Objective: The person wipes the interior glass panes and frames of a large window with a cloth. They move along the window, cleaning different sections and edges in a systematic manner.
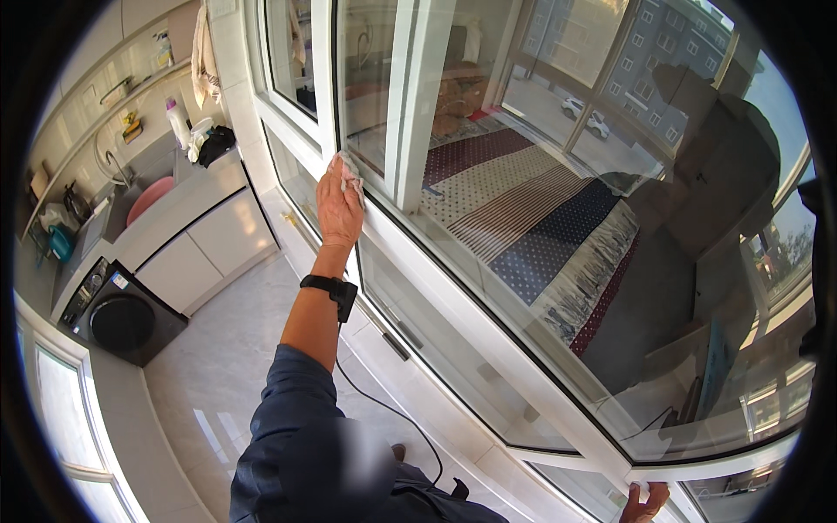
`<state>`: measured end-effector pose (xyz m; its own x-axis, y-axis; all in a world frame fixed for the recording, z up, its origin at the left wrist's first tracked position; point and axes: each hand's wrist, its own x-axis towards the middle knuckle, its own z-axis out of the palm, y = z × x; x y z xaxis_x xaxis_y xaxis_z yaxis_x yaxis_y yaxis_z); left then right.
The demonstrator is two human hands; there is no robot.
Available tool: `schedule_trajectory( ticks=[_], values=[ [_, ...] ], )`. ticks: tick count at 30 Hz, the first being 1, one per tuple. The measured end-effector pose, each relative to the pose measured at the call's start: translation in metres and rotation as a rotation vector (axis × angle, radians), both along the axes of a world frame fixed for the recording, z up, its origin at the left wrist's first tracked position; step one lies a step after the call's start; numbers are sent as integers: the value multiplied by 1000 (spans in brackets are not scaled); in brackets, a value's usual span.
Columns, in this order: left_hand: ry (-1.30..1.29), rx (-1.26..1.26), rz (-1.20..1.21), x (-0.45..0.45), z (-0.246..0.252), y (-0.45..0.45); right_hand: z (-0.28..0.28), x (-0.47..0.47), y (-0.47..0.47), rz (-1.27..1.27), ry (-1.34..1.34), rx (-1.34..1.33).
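Stretched out ahead of me, my left hand (pixel 341 206) presses a crumpled pink-and-white cloth (pixel 353 175) against the white window frame (pixel 458 281), where an upright meets a rail. Its fingers lie over part of the cloth. A black band with a small device (pixel 341 295) is strapped around that wrist. At the lower right, my right hand (pixel 644 502) is partly cut off by the picture's edge. Its bent fingers touch the frame near a lower corner of the large glass pane (pixel 556 386); whether they grip it is hard to see.
Behind the glass lies a bed with a striped, patterned cover (pixel 523 209), overlaid by reflections. To the left are a sink (pixel 124 202) with a pink basin (pixel 150 196), a counter with bottles, and a dark front-loading washing machine (pixel 124 320). A black cable (pixel 392 404) hangs beside my arm.
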<state>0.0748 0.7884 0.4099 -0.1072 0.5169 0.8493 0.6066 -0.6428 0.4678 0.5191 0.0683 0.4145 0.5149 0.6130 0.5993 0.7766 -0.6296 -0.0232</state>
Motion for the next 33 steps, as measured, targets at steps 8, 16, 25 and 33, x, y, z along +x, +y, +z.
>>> schedule_trajectory(
  ticks=[8, 16, 25, 33],
  values=[
    [-284, -211, 35, 36, 9, -29, 8, -8, 12, 79, -47, 14],
    [-362, -38, -150, 139, 33, -169, 3, -16, 19, 60, 149, 260],
    [71, 278, -440, 253, 24, -406, 7, -17, 18, 93, 87, 266],
    [216, 457, -715, 320, 0, -510, 2, -10, 13, 123, 34, 245]
  ],
)
